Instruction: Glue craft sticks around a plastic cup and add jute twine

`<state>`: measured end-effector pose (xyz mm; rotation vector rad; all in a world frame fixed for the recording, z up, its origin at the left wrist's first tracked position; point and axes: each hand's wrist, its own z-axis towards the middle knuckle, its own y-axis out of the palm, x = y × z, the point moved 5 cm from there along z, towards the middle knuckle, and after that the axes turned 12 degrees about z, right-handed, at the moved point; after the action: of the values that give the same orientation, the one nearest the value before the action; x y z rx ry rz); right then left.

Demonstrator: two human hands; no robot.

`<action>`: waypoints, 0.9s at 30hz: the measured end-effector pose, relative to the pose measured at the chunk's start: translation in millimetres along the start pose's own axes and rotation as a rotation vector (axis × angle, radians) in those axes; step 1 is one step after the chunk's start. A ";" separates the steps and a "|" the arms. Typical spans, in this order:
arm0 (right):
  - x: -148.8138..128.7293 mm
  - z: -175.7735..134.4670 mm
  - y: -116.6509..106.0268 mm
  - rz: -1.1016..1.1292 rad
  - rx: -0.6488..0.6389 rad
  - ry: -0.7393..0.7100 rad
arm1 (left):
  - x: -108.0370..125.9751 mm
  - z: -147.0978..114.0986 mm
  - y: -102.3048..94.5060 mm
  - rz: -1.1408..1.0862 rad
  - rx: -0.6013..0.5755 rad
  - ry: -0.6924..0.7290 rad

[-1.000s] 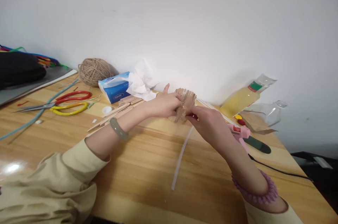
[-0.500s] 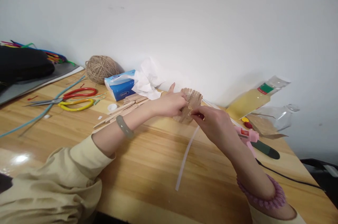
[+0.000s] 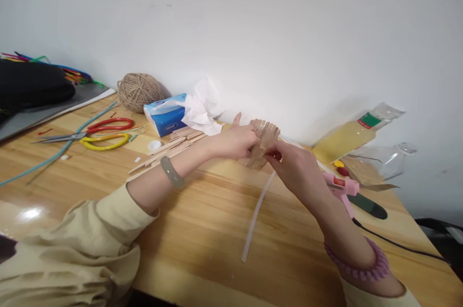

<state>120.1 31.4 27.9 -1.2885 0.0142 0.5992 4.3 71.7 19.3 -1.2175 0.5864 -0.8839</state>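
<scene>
Most of the upper view is taken up by a plain, matte white wall (image 3: 253, 32), lit brightest around the middle and greyed off toward the right, with a couple of faint smudges spotted high up. Pushed up against it is a glossy, honey-coloured wooden table (image 3: 202, 230) with striped grain, and a white glare spot (image 3: 31, 213) is caught on its left side. Past the right edge, some black furniture (image 3: 434, 226) can be made out, possibly a chair, but it's cut off and dim.

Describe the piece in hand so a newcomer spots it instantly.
Toward the white wall behind the wooden table, the left hand and right hand are close together. Between them is the ridged tan piece, hand-held, unlike the loose sticks on the table.
</scene>
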 end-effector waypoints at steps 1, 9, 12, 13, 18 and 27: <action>-0.1 -0.1 0.3 -0.021 0.013 -0.018 | 0.1 0.0 -0.3 -0.005 -0.002 -0.002; -5.4 -2.5 -1.0 -0.150 0.148 -0.244 | -0.2 0.1 -0.6 0.003 -0.040 -0.059; -3.6 -2.1 0.6 -0.175 0.173 -0.272 | -0.9 0.0 0.8 -0.005 -0.062 -0.072; -3.6 -1.9 1.1 -0.186 0.184 -0.292 | -1.0 -0.1 1.2 -0.009 -0.067 -0.070; -5.8 -1.8 2.3 -0.228 0.235 -0.379 | -1.2 -0.8 1.8 -0.034 -0.050 -0.046; -4.9 -2.9 5.3 -0.249 0.153 -0.260 | -3.9 -0.3 5.0 -0.050 -0.086 -0.067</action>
<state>114.6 27.5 24.0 -1.0374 -0.3061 0.5356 3.2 75.3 14.1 -1.3398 0.5470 -0.8643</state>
